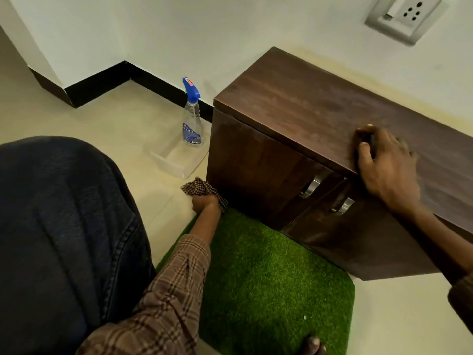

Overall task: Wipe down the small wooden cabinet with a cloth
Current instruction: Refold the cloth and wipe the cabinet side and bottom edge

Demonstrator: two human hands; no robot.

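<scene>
Left grip bunches one cloth beside cabinet.

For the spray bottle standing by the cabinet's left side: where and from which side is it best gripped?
Grip the spray bottle at its narrow neck just under the blue trigger head, coming from the open floor side in front. It stands upright in a clear tray, with the wall behind and the cabinet close on its right.

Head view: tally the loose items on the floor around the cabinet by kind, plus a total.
Spray bottle: 1
Clear plastic tray: 1
Checked cloth, bunched in the left hand: 1
Green grass mat: 1
Total: 4
</scene>
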